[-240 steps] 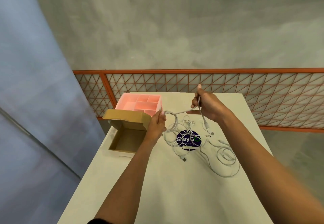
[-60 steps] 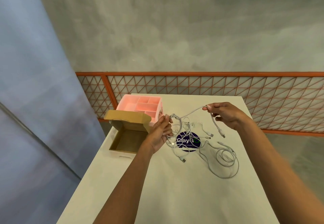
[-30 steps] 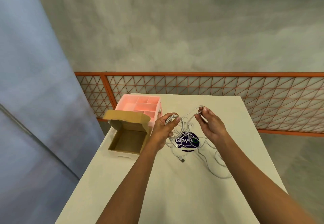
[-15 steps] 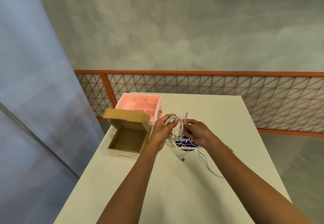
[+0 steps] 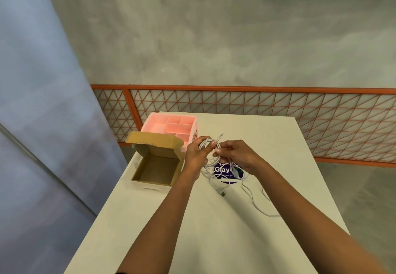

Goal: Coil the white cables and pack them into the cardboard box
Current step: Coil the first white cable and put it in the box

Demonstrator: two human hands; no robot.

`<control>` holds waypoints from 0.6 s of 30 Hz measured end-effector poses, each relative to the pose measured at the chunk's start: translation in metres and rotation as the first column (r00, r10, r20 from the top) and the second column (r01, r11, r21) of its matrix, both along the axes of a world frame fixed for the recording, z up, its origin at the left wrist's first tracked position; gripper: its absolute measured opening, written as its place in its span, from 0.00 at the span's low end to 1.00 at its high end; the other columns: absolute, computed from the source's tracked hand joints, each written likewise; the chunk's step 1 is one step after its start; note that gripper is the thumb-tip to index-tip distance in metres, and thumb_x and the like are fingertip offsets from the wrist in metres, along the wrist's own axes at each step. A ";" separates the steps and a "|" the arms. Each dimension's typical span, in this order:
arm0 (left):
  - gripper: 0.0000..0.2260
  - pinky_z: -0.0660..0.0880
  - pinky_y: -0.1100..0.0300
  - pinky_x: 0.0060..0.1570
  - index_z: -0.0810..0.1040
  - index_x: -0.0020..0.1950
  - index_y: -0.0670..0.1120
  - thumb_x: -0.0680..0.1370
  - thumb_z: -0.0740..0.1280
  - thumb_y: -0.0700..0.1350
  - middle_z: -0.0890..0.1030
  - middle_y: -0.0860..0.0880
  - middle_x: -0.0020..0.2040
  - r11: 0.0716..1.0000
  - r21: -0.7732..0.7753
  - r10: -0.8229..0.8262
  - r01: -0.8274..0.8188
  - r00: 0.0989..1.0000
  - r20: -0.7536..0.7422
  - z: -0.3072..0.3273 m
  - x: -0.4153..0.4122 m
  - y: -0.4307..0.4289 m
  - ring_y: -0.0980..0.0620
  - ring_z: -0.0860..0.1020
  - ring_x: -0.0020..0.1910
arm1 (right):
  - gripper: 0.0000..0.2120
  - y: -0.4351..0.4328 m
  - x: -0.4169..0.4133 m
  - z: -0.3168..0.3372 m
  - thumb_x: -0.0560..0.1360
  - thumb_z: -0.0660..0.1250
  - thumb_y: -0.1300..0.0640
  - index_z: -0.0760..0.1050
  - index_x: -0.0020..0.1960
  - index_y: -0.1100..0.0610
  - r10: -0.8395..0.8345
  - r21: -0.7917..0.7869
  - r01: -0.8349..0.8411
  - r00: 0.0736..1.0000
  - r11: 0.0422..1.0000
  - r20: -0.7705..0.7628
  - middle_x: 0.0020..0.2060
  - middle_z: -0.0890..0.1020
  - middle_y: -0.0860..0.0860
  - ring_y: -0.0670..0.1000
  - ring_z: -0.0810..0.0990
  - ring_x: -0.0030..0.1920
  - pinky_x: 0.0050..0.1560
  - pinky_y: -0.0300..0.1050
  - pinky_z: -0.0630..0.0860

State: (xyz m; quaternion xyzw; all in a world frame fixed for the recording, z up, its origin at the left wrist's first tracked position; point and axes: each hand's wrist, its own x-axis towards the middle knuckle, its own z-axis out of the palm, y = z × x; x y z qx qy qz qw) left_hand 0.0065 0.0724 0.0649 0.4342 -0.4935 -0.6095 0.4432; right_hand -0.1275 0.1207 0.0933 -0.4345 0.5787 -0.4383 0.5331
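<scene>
White cable coil (image 5: 205, 144) gripped by left hand (image 5: 195, 154), right hand (image 5: 238, 156) pinching it too, one open cardboard box (image 5: 152, 182), one pink tray (image 5: 169, 115)

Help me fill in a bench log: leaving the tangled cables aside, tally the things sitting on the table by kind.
cardboard box: 1
pink divided tray: 1
dark-blue round logo sticker: 1
Total: 3
</scene>
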 end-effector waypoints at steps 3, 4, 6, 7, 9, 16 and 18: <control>0.05 0.62 0.66 0.25 0.80 0.45 0.54 0.74 0.73 0.45 0.78 0.50 0.43 0.998 -0.024 0.051 -0.051 0.999 0.010 -0.004 -0.002 -0.003 0.56 0.68 0.33 | 0.10 0.000 0.004 0.005 0.71 0.74 0.63 0.77 0.46 0.69 -0.171 -0.093 0.153 0.955 0.984 -0.243 0.30 0.80 0.55 0.43 0.78 0.24 0.30 0.32 0.76; 0.05 0.63 0.65 0.27 0.80 0.45 0.54 0.73 0.73 0.45 0.78 0.50 0.44 0.997 -0.043 0.065 -0.064 0.998 0.021 -0.004 -0.002 -0.004 0.56 0.69 0.34 | 0.09 0.000 0.006 0.006 0.70 0.74 0.63 0.77 0.43 0.68 -0.204 -0.132 0.170 0.925 0.977 -0.321 0.29 0.79 0.55 0.43 0.77 0.22 0.28 0.32 0.75; 0.04 0.64 0.64 0.31 0.80 0.46 0.52 0.73 0.73 0.45 0.79 0.52 0.42 0.993 -0.084 0.083 -0.080 0.996 0.031 -0.005 -0.003 -0.006 0.57 0.71 0.36 | 0.08 -0.001 0.009 0.010 0.71 0.74 0.60 0.78 0.41 0.65 -0.223 -0.163 0.166 0.866 0.973 -0.447 0.29 0.78 0.53 0.46 0.77 0.25 0.31 0.37 0.76; 0.04 0.64 0.64 0.33 0.80 0.46 0.50 0.73 0.73 0.45 0.79 0.53 0.40 0.991 -0.102 0.092 -0.088 0.995 0.032 -0.006 -0.004 -0.007 0.57 0.71 0.36 | 0.08 0.000 0.010 0.014 0.71 0.74 0.59 0.78 0.40 0.63 -0.215 -0.153 0.159 0.843 0.975 -0.493 0.30 0.79 0.52 0.48 0.78 0.28 0.35 0.41 0.77; 0.03 0.65 0.63 0.34 0.79 0.46 0.49 0.74 0.72 0.43 0.78 0.54 0.38 0.985 -0.125 0.118 -0.114 0.993 0.022 -0.005 -0.003 -0.008 0.56 0.72 0.36 | 0.08 0.001 0.009 0.020 0.71 0.74 0.56 0.79 0.40 0.60 -0.164 -0.103 0.128 0.820 0.986 -0.548 0.31 0.78 0.50 0.50 0.78 0.31 0.37 0.43 0.76; 0.05 0.74 0.62 0.47 0.79 0.49 0.43 0.75 0.70 0.41 0.81 0.46 0.45 0.937 -0.283 0.247 -0.206 0.962 0.118 -0.008 0.000 -0.010 0.50 0.78 0.45 | 0.11 0.014 0.000 0.040 0.78 0.64 0.57 0.82 0.55 0.60 0.221 0.056 -0.219 0.874 0.974 -0.432 0.36 0.78 0.52 0.48 0.72 0.35 0.38 0.40 0.70; 0.05 0.73 0.69 0.43 0.79 0.50 0.42 0.76 0.70 0.41 0.81 0.48 0.43 0.918 -0.341 0.275 -0.203 0.945 0.179 -0.008 0.000 -0.010 0.54 0.78 0.43 | 0.10 0.017 -0.003 0.043 0.79 0.63 0.59 0.82 0.54 0.59 0.250 0.018 -0.270 0.862 0.963 -0.441 0.34 0.76 0.50 0.47 0.70 0.36 0.39 0.37 0.69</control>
